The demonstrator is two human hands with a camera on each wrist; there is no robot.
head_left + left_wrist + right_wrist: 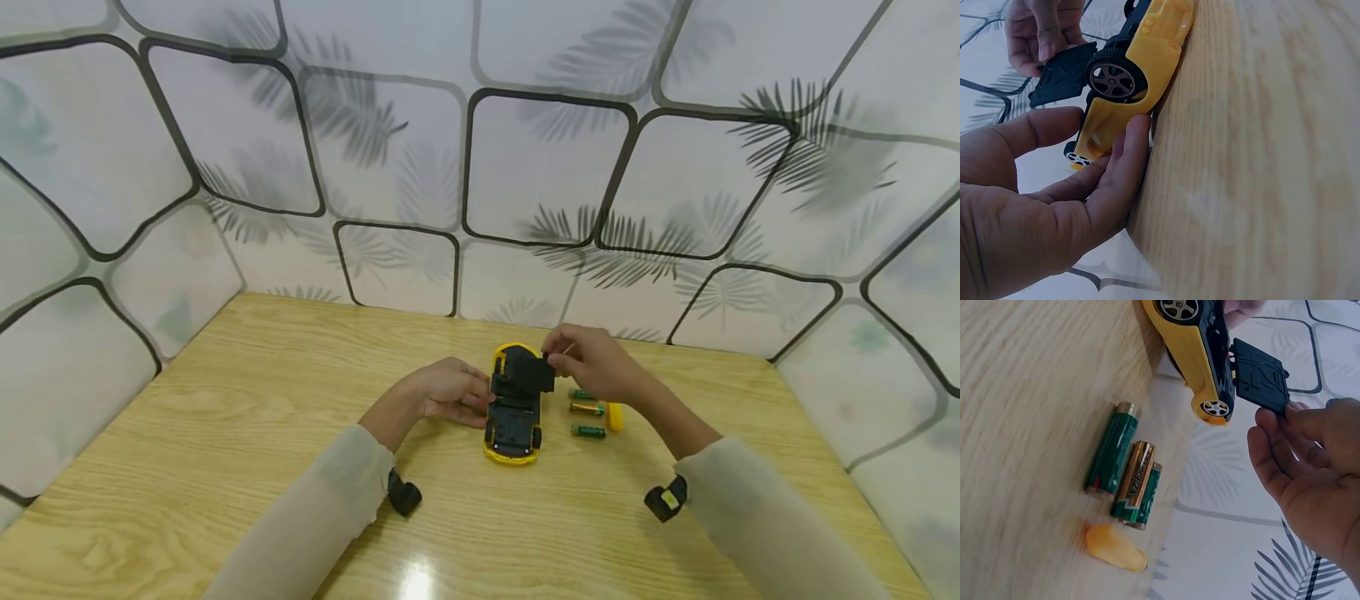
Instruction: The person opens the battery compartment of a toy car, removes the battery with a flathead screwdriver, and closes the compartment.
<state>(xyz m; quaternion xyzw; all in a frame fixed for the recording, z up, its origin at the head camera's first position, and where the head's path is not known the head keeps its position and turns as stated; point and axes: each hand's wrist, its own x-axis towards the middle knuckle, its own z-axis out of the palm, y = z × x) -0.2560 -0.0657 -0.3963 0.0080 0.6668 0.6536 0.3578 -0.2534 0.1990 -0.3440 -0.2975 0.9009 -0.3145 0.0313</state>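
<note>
A yellow toy car (pixel 512 450) lies upside down on the wooden table, its black underside and wheels facing up. My left hand (pixel 453 392) grips the car's left side, thumb near the underside and fingers along the yellow body (pixel 1160 44). With thumb and fingertips my right hand (pixel 596 360) pinches the edge of a black battery cover (pixel 1260 374), which stands raised and tilted at the car's underside. Below the cover shows the black recess of the underside. Right of the car lie three green-and-gold batteries (pixel 587 409), under and beside my right hand.
Next to the batteries is a small rounded yellow piece (pixel 1115 547). The wood-grain table (pixel 300 500) reaches back to a patterned white wall (pixel 547 175), which also runs along both sides. A black camera is strapped at each wrist.
</note>
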